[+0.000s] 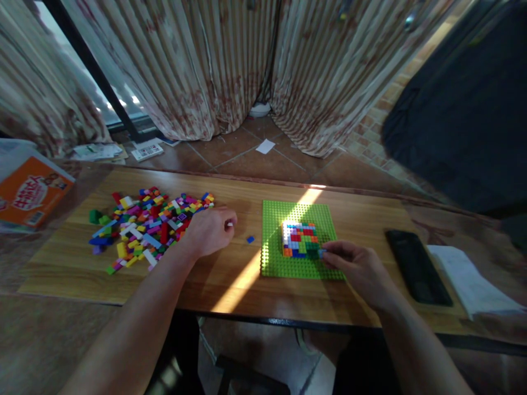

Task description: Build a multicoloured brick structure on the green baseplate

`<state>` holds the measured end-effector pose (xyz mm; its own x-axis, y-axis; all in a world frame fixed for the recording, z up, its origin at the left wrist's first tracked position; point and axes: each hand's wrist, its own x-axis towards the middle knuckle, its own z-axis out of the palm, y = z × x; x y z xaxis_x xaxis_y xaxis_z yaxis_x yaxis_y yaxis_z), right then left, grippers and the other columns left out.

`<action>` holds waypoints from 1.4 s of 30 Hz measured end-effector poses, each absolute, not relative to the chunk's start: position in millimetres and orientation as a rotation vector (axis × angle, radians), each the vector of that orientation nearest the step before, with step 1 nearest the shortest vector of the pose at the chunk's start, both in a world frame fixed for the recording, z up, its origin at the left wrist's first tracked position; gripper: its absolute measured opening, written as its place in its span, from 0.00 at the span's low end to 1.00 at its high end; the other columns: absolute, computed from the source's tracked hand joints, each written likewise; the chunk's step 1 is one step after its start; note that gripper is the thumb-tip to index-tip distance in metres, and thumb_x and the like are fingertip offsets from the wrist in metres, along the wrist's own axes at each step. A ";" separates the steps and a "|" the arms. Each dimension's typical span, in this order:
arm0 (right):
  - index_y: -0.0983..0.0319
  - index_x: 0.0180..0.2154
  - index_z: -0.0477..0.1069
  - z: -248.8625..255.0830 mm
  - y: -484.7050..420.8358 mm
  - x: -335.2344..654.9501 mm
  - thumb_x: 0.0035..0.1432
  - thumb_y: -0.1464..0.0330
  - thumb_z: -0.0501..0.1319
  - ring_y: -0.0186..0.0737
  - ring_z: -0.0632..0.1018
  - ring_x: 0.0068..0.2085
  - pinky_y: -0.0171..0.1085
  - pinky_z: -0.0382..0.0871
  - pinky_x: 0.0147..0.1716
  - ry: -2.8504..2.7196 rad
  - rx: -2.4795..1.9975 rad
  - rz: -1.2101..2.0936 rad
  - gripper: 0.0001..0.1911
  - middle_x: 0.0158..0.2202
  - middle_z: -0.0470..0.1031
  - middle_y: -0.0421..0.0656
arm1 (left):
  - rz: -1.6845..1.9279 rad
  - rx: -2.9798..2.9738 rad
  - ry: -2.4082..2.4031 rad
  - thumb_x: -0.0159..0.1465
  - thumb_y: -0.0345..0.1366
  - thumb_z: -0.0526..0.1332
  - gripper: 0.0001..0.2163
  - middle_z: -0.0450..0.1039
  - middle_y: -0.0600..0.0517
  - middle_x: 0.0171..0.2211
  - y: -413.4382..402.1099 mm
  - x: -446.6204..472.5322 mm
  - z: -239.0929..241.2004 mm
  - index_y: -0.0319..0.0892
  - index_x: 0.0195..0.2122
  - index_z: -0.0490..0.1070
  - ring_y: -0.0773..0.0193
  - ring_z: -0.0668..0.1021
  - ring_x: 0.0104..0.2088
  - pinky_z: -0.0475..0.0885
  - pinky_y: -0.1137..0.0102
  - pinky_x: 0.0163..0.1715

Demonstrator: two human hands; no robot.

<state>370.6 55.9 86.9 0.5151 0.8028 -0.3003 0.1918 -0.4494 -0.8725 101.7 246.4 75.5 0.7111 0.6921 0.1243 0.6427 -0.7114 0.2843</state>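
Observation:
A green baseplate (280, 263) lies on the wooden table (230, 280), with a small square of coloured bricks (300, 239) built on it. My right hand (357, 267) rests at the plate's right front corner, its fingertips pinched on a small brick at the edge of the built square. My left hand (209, 230) lies curled beside a heap of loose coloured bricks (144, 225), pinching a small white brick between thumb and finger. A single blue brick (250, 239) lies between the left hand and the plate.
A black phone (416, 265) lies right of the plate, next to a white booklet (469, 280). An orange box (31, 195) stands at the far left. Curtains, tiled floor and papers are behind the table. A dark cloth hangs at the upper right.

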 end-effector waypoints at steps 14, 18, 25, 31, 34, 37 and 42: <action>0.63 0.32 0.74 77.4 59.4 363.6 0.32 0.53 0.75 0.34 0.76 0.25 0.35 0.74 0.27 -0.639 -1.817 1.042 0.27 0.26 0.77 0.41 | 0.337 2.682 1.049 0.57 0.30 0.57 0.04 0.74 0.52 0.30 245.5 103.3 74.5 0.42 0.29 0.70 0.64 0.73 0.29 0.62 0.70 0.30; 0.63 0.32 0.74 77.6 60.2 362.0 0.33 0.53 0.74 0.33 0.75 0.24 0.34 0.73 0.25 -0.637 -1.829 1.040 0.26 0.25 0.76 0.41 | 0.341 2.673 1.039 0.57 0.30 0.56 0.04 0.74 0.52 0.31 245.3 102.6 72.8 0.42 0.30 0.70 0.65 0.73 0.29 0.63 0.70 0.30; 0.62 0.34 0.74 73.7 57.5 366.2 0.44 0.57 0.69 0.35 0.75 0.25 0.35 0.71 0.24 -0.792 -1.905 0.975 0.19 0.26 0.76 0.42 | 0.325 2.663 1.028 0.57 0.30 0.56 0.05 0.75 0.52 0.32 244.9 103.7 72.1 0.42 0.31 0.71 0.65 0.74 0.30 0.64 0.70 0.30; 0.61 0.36 0.76 68.3 54.1 374.2 0.50 0.59 0.66 0.38 0.77 0.30 0.36 0.70 0.28 -1.013 -2.049 0.812 0.14 0.32 0.79 0.43 | 0.318 2.637 1.035 0.58 0.30 0.56 0.05 0.75 0.52 0.33 244.7 103.3 72.2 0.42 0.32 0.72 0.65 0.75 0.30 0.65 0.71 0.30; 0.61 0.36 0.76 69.7 54.2 375.4 0.50 0.59 0.66 0.39 0.78 0.31 0.36 0.69 0.29 -1.075 -2.072 0.779 0.13 0.31 0.79 0.43 | 0.311 2.644 1.016 0.59 0.31 0.56 0.06 0.74 0.51 0.32 244.9 102.7 71.7 0.42 0.32 0.72 0.64 0.74 0.30 0.64 0.70 0.30; 0.61 0.35 0.76 71.0 54.9 375.2 0.49 0.59 0.66 0.40 0.78 0.31 0.36 0.69 0.28 -1.041 -2.045 0.807 0.14 0.31 0.79 0.44 | 0.318 2.645 1.004 0.59 0.31 0.56 0.06 0.74 0.51 0.32 245.3 102.6 71.8 0.42 0.32 0.72 0.65 0.74 0.30 0.65 0.70 0.30; 0.62 0.34 0.77 67.9 54.7 376.2 0.49 0.58 0.66 0.40 0.78 0.31 0.37 0.69 0.29 -1.053 -2.055 0.836 0.14 0.32 0.80 0.44 | 0.332 2.635 0.993 0.59 0.31 0.56 0.05 0.74 0.52 0.32 245.6 102.5 71.7 0.42 0.32 0.72 0.65 0.74 0.30 0.64 0.71 0.30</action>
<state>376.2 54.7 67.9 0.4682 0.8521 -0.2339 0.4207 -0.4478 -0.7890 102.5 245.6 71.7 0.7336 0.6712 0.1068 0.6008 -0.7139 0.3598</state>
